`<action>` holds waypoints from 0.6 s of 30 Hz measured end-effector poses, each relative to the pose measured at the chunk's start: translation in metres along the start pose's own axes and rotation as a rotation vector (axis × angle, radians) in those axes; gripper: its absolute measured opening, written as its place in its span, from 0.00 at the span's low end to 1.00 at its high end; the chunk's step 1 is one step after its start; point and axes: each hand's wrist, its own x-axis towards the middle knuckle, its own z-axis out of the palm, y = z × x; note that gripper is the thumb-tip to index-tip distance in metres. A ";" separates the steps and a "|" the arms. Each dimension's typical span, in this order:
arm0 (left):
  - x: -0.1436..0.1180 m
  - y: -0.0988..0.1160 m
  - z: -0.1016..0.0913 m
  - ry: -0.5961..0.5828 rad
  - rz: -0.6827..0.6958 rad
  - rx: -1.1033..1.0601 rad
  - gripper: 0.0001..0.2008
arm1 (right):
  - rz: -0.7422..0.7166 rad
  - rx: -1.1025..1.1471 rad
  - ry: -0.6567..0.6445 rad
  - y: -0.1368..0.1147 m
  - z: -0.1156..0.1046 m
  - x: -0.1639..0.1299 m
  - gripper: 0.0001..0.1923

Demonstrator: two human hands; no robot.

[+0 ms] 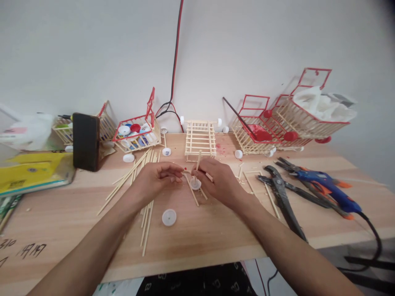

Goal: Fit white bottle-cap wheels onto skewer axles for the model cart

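My right hand (pixel 219 181) pinches a thin wooden stick (pixel 198 163) that stands upright in a white bottle cap (pixel 195 183) on the wooden table (pixel 216 234). My left hand (pixel 157 177) is just left of it, fingertips closed near a short stick, close to the cap. Loose sticks (pixel 145 222) lie under and beside my left forearm. Another white cap (pixel 169 217) lies flat in front of my hands. Behind them lies a ladder-like frame of sticks (pixel 200 137).
Pliers (pixel 282 195) and a blue glue gun (pixel 327 187) lie at the right. Stick-built carts with red rims (pixel 277 123) stand at the back right, another holding caps (pixel 137 133) at the back left. A dark phone (pixel 85 141) stands upright at the left, beside a yellow packet (pixel 31 168).
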 end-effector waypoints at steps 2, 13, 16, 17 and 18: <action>0.000 0.000 -0.001 -0.007 -0.011 -0.038 0.12 | -0.004 0.001 0.002 0.000 0.000 0.000 0.11; -0.001 0.004 -0.009 0.045 -0.009 -0.011 0.14 | -0.011 0.003 -0.001 0.001 -0.001 0.000 0.10; -0.001 0.006 -0.012 0.087 -0.033 -0.038 0.14 | -0.005 0.008 -0.010 0.001 0.000 0.000 0.10; -0.001 0.007 -0.013 0.102 -0.043 -0.051 0.15 | -0.002 0.010 -0.012 0.001 0.000 0.000 0.10; -0.002 0.008 -0.014 0.115 -0.052 -0.061 0.14 | 0.000 0.011 -0.013 0.001 0.000 0.000 0.09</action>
